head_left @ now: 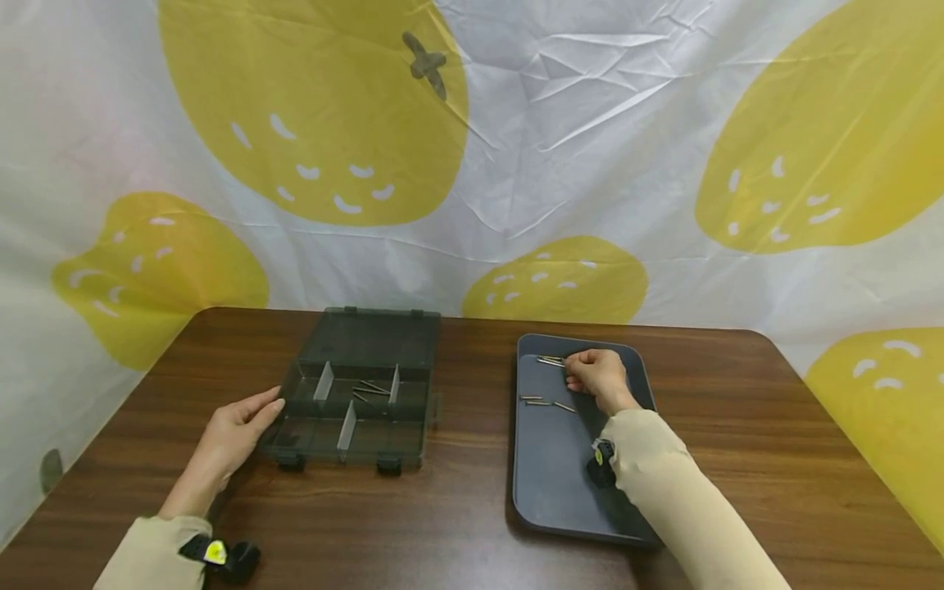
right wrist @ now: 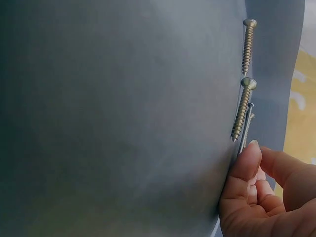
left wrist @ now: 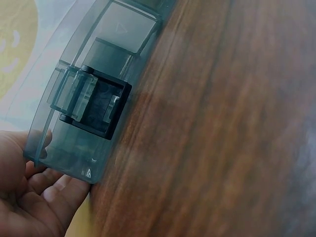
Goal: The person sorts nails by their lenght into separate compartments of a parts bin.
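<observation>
My left hand (head_left: 232,430) holds the left edge of a dark translucent compartment box (head_left: 306,430). In the left wrist view its fingers lie around the box corner beside a black latch (left wrist: 101,106). The lid (head_left: 379,336) lies back, and several screws (head_left: 371,388) are in the back middle compartment. My right hand (head_left: 601,378) is over the far part of a grey tray (head_left: 546,492). Thumb and forefinger pinch at the end of a thin screw (right wrist: 245,131), mostly hidden by the fingertips. Other screws (right wrist: 244,106) lie in the tray nearer me.
Both the box and the tray stand on a brown wooden table (head_left: 457,508), the tray to the right. Light dividers (head_left: 347,424) split the box. A white cloth (head_left: 560,180) with yellow fruit prints hangs behind the table's far edge.
</observation>
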Tool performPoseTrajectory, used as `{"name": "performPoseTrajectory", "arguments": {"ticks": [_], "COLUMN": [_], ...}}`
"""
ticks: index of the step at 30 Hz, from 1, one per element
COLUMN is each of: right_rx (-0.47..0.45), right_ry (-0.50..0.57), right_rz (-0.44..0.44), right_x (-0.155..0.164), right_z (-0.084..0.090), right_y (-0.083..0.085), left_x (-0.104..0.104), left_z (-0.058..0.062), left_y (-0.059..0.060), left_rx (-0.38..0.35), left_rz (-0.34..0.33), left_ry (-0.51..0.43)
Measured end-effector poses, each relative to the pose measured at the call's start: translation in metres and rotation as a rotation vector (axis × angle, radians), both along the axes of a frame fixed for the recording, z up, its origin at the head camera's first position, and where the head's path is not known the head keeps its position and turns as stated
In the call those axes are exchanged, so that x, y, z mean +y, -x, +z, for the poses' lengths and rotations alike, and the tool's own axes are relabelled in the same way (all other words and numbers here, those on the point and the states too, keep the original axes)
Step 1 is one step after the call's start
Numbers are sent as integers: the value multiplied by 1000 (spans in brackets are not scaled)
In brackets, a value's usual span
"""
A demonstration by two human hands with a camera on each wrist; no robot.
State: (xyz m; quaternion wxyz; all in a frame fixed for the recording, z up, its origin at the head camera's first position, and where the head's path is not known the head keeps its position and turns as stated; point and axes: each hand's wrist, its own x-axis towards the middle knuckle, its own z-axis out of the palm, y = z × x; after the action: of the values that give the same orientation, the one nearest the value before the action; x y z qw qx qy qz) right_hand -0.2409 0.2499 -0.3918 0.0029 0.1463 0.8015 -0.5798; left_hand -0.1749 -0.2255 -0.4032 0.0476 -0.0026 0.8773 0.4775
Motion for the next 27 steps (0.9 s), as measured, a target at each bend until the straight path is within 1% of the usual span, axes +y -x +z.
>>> {"name": "performPoseTrajectory", "arguments": {"ticks": [7, 13, 27], "right_rx": [3, 6, 47], "right_ry": [-47, -86, -181], "right_rz": [19, 29, 50], "right_x": [1, 1, -1], "right_z": [-2, -3, -3], "right_y": [2, 3, 2], "left_x": [0, -1, 0], "left_z": [0, -1, 0], "left_y": [0, 0, -1], "left_rx": [5, -6, -10], "left_rz": [-2, -2, -2], "left_ry": [11, 12, 8]}}
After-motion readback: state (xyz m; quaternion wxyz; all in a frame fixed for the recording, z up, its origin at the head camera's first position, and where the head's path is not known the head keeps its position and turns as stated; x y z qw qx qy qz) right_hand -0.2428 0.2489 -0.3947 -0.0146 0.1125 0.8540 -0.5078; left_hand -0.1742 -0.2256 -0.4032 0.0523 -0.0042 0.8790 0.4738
